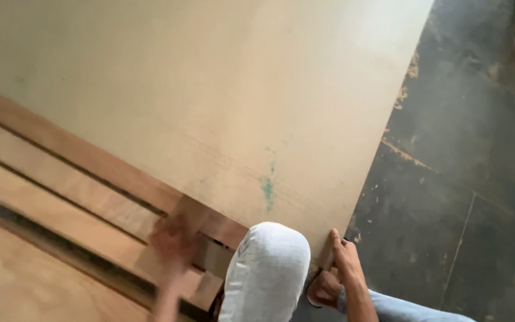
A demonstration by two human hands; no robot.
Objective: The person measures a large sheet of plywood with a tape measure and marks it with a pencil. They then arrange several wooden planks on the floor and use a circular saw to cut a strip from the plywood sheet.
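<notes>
The right hand point(346, 256) is lying against the near corner of a large pale board point(222, 101), fingers stretched flat along its edge, pressing rather than clenching. A knee in light grey cloth point(266, 271) is sitting just left of that hand. Further left, the left hand point(173, 244) is blurring over reddish wooden strips point(61, 173); whether it is gripping one cannot be told. The board is running its long axis up and away from the right hand, its right edge bordering dark bare floor point(478, 149), open beyond.
</notes>
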